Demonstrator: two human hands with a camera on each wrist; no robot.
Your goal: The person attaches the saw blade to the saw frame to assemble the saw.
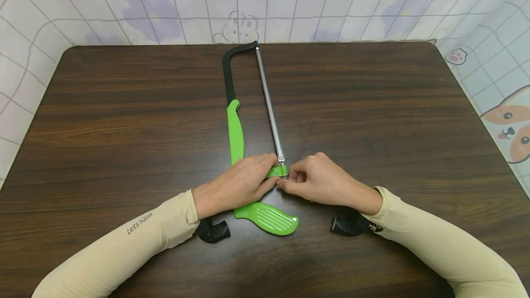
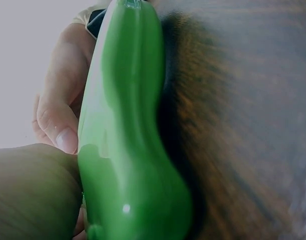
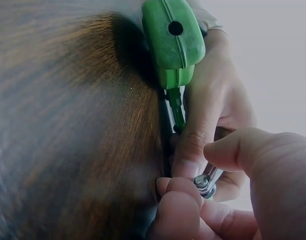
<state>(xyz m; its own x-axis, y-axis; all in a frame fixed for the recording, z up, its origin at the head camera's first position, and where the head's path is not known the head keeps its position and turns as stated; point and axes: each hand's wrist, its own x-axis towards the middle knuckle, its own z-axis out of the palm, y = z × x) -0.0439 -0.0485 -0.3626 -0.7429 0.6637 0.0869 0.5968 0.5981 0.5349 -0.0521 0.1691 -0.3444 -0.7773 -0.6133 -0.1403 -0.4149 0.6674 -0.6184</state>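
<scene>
A hacksaw [image 1: 236,137] with a bright green handle and a black front frame lies on the table, its silver blade [image 1: 268,100] on the right side. My left hand [image 1: 244,180] reaches over the green frame and grips the lower blade mount [image 1: 276,171]. At the blade's near end, the thumb and fingers of my right hand [image 1: 320,180] pinch a small metal wing nut [image 3: 204,183]. In the right wrist view both hands meet around this nut. The green grip [image 2: 127,120] fills the middle of the left wrist view and hides part of both hands.
The dark wooden table [image 1: 372,105] extends around the saw on every side. Behind it hangs a white grid-patterned wall covering [image 1: 314,3]. Black wrist-worn devices [image 1: 214,231] sit under both forearms, close to the tabletop.
</scene>
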